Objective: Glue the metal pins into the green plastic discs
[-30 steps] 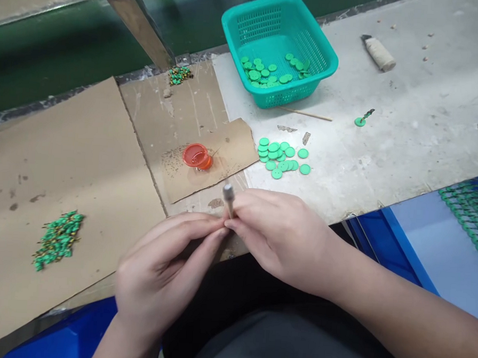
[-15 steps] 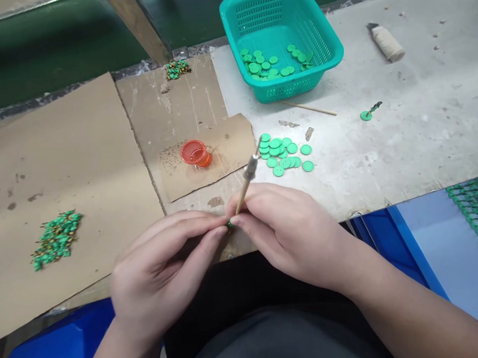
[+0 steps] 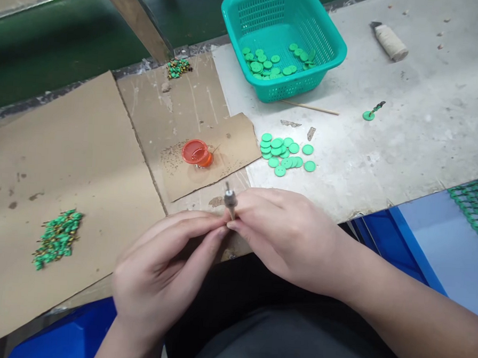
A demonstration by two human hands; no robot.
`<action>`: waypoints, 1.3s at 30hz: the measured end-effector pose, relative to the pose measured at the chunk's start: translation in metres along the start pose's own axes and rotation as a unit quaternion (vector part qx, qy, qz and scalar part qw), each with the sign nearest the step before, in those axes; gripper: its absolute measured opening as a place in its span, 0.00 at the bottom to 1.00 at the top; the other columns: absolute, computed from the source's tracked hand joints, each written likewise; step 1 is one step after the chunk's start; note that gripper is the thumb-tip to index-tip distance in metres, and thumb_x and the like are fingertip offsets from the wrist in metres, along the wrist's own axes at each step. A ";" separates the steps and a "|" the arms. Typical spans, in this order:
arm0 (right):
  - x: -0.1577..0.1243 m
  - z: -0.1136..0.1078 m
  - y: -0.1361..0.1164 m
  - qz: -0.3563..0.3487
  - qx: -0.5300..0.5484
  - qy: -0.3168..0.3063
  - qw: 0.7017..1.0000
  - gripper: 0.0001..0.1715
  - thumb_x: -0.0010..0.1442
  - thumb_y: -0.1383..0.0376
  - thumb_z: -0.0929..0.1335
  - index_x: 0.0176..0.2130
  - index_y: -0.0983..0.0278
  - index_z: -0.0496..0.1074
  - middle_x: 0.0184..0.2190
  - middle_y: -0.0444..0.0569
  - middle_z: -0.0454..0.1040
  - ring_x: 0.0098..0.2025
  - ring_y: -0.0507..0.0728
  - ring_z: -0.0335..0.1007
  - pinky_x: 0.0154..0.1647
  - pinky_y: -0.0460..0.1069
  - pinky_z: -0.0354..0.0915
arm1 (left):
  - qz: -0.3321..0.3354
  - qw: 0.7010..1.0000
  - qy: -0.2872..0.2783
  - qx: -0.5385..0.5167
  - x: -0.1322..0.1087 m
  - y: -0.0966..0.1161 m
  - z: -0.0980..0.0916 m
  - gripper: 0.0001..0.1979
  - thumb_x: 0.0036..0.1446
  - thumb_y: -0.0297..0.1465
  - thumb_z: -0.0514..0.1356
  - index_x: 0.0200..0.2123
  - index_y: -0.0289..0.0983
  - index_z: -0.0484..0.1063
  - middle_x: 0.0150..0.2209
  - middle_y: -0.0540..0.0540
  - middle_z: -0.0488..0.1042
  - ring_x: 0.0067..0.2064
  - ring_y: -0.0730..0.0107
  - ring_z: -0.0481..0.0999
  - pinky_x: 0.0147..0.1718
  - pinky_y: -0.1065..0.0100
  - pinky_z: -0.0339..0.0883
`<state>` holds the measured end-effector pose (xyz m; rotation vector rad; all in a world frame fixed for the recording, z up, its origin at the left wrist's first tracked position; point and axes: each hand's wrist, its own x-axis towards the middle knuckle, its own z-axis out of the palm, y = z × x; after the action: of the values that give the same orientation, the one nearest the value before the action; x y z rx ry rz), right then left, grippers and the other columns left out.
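My right hand [image 3: 288, 235] is closed in a pinch round a thin wooden-handled stick tool [image 3: 230, 200], which has a dark collar, a pale band and a fine tip. The tool's upper end points up and away from me. My left hand [image 3: 166, 255] is pinched shut, its fingertips meeting those of the right just over the table's front edge. A tiny green piece showed between the fingertips a moment ago; now the fingers hide it. Beyond my hands lie several green button-like discs [image 3: 280, 171], and a small red cup [image 3: 196, 152] of liquid stands on cardboard.
Behind the discs stands a teal basket [image 3: 281, 90] holding more discs. Small green-and-brown pieces [image 3: 58, 239] are heaped on the left cardboard [image 3: 83, 155]. At right are a disc with a dark stem [image 3: 369, 116] and a wrapped tool [image 3: 390, 42]. A thin stick [image 3: 312, 107] lies by the basket.
The tool in my right hand has tipped to the left and toward me, so its upper end looks shorter. The green piece at the fingertips is now covered. My left hand has barely moved.
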<state>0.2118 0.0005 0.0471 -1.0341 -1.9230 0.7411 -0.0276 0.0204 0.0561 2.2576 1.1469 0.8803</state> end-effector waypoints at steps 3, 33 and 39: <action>0.002 0.000 -0.003 0.003 -0.002 0.003 1.000 0.13 0.81 0.74 0.64 0.48 0.57 0.72 0.46 0.51 0.86 0.48 0.61 0.83 0.52 0.55 0.81 | 0.001 1.000 0.002 0.004 0.000 -0.002 0.001 0.12 0.74 0.26 0.71 0.51 0.52 0.86 0.48 0.55 0.90 0.46 0.64 0.92 0.51 0.60 0.89; 0.012 -0.013 0.014 -0.012 0.045 -0.031 0.998 0.13 0.83 0.74 0.65 0.46 0.59 0.72 0.47 0.51 0.84 0.52 0.60 0.83 0.55 0.54 0.78 | 0.016 1.000 -0.006 -0.020 0.001 -0.003 0.001 0.14 0.72 0.22 0.72 0.52 0.47 0.86 0.48 0.54 0.89 0.47 0.72 0.87 0.55 0.69 0.81; 0.013 -0.013 0.013 -0.019 0.047 -0.039 0.998 0.13 0.84 0.73 0.64 0.47 0.60 0.72 0.49 0.51 0.85 0.52 0.59 0.83 0.57 0.55 0.78 | 0.008 1.000 -0.011 -0.021 0.002 -0.002 0.002 0.12 0.73 0.23 0.72 0.51 0.48 0.86 0.48 0.54 0.89 0.46 0.69 0.88 0.53 0.66 0.83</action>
<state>0.2233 0.0198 0.0482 -0.9199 -1.9490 0.8524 -0.0261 0.0230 0.0540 2.2404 1.0928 0.8757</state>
